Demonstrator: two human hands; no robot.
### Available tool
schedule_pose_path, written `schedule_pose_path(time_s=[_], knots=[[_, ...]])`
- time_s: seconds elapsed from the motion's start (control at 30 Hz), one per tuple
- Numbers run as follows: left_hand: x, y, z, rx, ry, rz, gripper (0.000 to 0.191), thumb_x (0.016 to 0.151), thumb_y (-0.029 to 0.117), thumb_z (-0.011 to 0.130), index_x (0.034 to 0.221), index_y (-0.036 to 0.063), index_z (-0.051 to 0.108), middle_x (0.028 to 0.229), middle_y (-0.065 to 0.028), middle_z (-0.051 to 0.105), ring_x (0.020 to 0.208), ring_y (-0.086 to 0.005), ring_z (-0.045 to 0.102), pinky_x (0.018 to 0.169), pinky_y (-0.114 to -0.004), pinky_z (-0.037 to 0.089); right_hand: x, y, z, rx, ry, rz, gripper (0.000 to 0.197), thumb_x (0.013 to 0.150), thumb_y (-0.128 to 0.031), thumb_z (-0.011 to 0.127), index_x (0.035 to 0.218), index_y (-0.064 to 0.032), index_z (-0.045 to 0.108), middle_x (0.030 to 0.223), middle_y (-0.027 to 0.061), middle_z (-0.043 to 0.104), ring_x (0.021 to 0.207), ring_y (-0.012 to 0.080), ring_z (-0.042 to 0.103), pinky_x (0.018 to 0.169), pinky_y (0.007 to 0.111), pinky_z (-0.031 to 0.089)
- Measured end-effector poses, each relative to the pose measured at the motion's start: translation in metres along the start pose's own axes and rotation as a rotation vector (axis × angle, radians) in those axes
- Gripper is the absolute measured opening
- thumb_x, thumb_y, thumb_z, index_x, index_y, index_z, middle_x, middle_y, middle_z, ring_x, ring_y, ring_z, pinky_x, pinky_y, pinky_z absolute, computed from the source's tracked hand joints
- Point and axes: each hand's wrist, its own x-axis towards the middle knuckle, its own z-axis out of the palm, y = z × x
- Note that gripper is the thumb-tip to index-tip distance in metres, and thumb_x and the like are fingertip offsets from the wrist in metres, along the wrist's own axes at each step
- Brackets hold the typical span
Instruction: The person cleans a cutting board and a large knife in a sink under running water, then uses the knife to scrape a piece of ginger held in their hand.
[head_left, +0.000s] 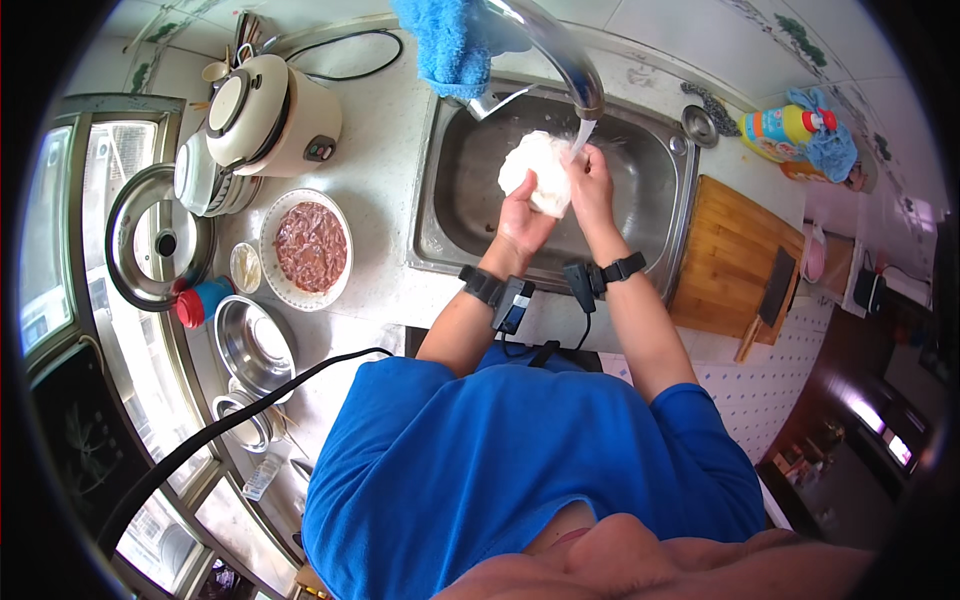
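Under the running faucet (589, 97), both hands grip a pale, lumpy, cauliflower-like thing (534, 169). The glare on it hides its exact kind. My left hand (525, 217) supports it from below, thumb laid over its near side. At its right edge, my right hand (591, 184) has curled fingers on it, right beside the stream of water (581, 139). Splashes show around the stream. Hands and thing are over the stainless steel sink (645, 195).
A blue towel (454, 49) hangs by the faucet. Right of the sink, a cleaver (776, 289) lies on a wooden cutting board (720, 255). Leftward stand a rice cooker (300, 112), a bowl of sliced raw meat (311, 247) and a steel basin (255, 345). A yellow bottle (772, 133) stands at the back right.
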Motion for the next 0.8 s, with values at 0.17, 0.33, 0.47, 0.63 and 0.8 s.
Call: schedule_pose_path(time_s=[0.17,0.33,0.47,0.63,0.8], knots=[[0.019,0.000,0.002,-0.015,-0.069,-0.116,0.052,0.093,0.039,0.039,0.129,0.0022,0.039,0.130,-0.0152,0.045,0.121,-0.0311,0.041,0.104,-0.044,0.029,-0.030,0.024,0.014,0.357,-0.191,-0.191,0.064,0.081,-0.015,0.064,0.135,-0.0006,0.031,0.126,0.0161,0.041,0.117,0.0238,0.042,0.096,0.036,0.037],[0.024,-0.001,-0.006,-0.054,-0.025,-0.183,0.049,0.094,0.039,0.035,0.130,0.0047,0.038,0.130,-0.0151,0.044,0.120,-0.0321,0.040,0.105,-0.045,0.026,-0.038,0.006,-0.015,0.526,-0.292,0.118,0.040,0.085,-0.006,0.058,0.123,0.0031,0.048,0.123,0.0105,0.046,0.100,0.0145,0.052,0.083,0.025,0.044],[0.024,-0.006,-0.006,-0.048,-0.040,-0.112,0.049,0.095,0.039,0.033,0.130,0.0060,0.037,0.130,-0.0131,0.044,0.121,-0.0317,0.040,0.106,-0.045,0.026,-0.038,0.000,-0.018,0.208,-0.056,-0.072,0.025,0.081,-0.004,0.062,0.106,-0.0022,0.061,0.102,0.0059,0.055,0.086,0.0144,0.057,0.070,0.025,0.048],[0.027,-0.003,-0.006,-0.004,0.109,-0.047,0.049,0.096,0.037,0.030,0.130,0.0028,0.035,0.132,-0.0120,0.043,0.122,-0.0308,0.039,0.105,-0.044,0.028,-0.033,0.002,-0.013,-0.072,0.045,-0.289,0.006,0.078,-0.004,0.064,0.084,-0.0026,0.066,0.082,0.0075,0.060,0.072,0.0130,0.059,0.059,0.025,0.048],[0.022,0.003,0.005,-0.062,0.160,-0.008,0.045,0.097,0.034,0.027,0.127,0.0014,0.037,0.130,-0.0138,0.043,0.120,-0.0305,0.040,0.104,-0.044,0.030,-0.030,0.013,-0.022,0.063,-0.021,-0.092,0.014,0.080,-0.011,0.066,0.088,0.0000,0.064,0.087,0.0045,0.060,0.069,0.0110,0.055,0.061,0.025,0.046]])
